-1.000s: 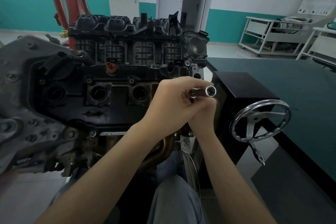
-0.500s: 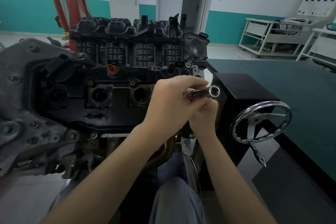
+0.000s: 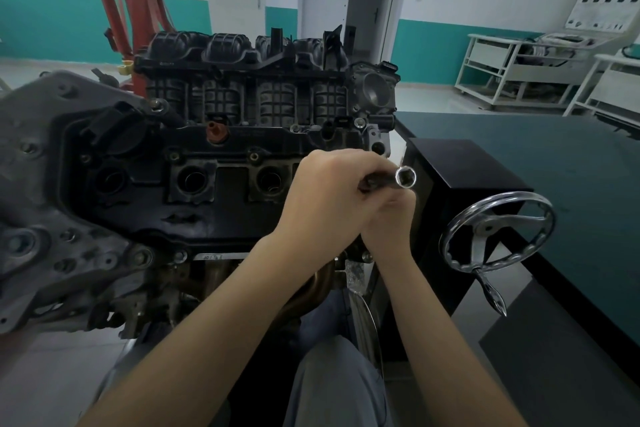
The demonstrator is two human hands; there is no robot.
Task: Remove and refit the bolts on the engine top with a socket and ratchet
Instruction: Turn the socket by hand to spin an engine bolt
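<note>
A dark engine [image 3: 214, 156] on a stand fills the left and centre, its black top cover showing round plug wells and small bolts. My left hand [image 3: 329, 198] grips a long chrome socket tool [image 3: 401, 178] whose open hex end points toward me and to the right. Just under it my right hand [image 3: 391, 222] is curled against the left hand; what it holds is hidden. Both hands hover over the right end of the engine top. The tool's far end is covered by my fingers.
A chrome handwheel [image 3: 498, 236] with a crank handle sticks out from a black box [image 3: 460, 170] right of the engine. A dark green bench [image 3: 554, 163] runs along the right. A red hoist [image 3: 124, 0] stands behind the engine, white trolleys [image 3: 519, 73] at the back right.
The socket end has tilted up slightly and shifted a little right. My hands stay together at the same spot over the engine's right end.
</note>
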